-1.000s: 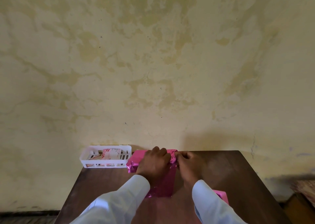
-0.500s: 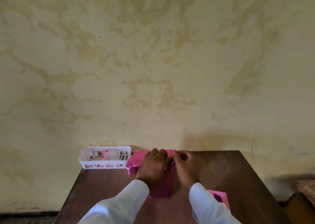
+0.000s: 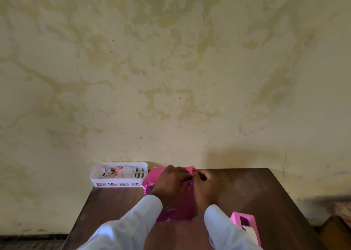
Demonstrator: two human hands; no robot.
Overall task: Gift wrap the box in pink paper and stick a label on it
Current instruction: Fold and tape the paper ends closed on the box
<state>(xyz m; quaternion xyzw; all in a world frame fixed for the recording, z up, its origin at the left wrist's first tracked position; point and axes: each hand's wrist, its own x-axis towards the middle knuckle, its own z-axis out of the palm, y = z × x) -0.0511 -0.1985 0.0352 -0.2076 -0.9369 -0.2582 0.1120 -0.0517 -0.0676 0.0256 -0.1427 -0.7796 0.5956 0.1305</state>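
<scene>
On the dark surface, the box lies beneath both hands, covered in pink paper. The left hand and right hand pinch its crumpled flap between them. Best pull it taut and crease it flat before taking the tape dispenser beside the right wrist.

A white slotted basket sat at the far left corner of the dark wooden table — hard against the stained yellowish wall. A pink tape dispenser stood nearer, on the right.
</scene>
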